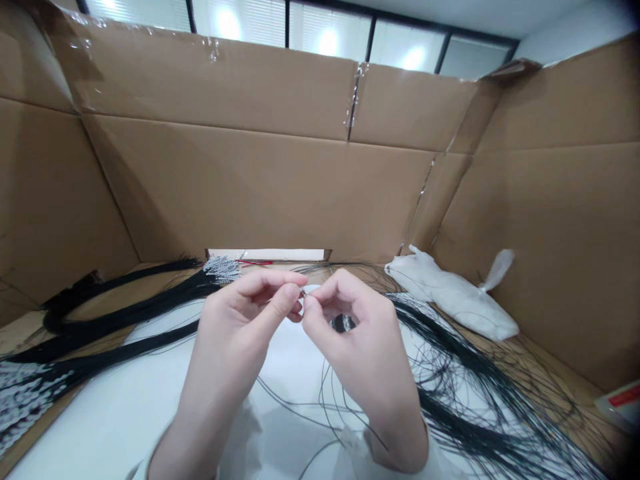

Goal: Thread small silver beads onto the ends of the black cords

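1. Small dark piece [303,293]: centre of the clock face, held in the air at the meeting point of the fingertips; too small for its form to be told.
2. Left hand [237,327], at 8 o'clock: thumb and forefinger pressed together on the piece, the other fingers curled behind.
3. Right hand [365,337], at 4 o'clock: thumb and forefinger likewise pinching the piece, just beside the left fingertips.
4. Thin dark strands [320,405], at 6 o'clock: loose curves below and between the wrists.
5. White surface [110,413], at 8 o'clock: extends beneath both hands.
6. Left black bundle [155,308], at 9 o'clock: curved lengths, with silvery ends [223,269] near the left hand.
7. Right black bundle [465,357], between 3 and 4 o'clock: spread strands, partly tangled.
8. White plastic bag [457,300], at 3 o'clock: knotted, lying beyond the right bundle.
9. Cardboard wall [300,187], at 12 o'clock: upright behind the hands, lit panes [330,33] showing above its edge.
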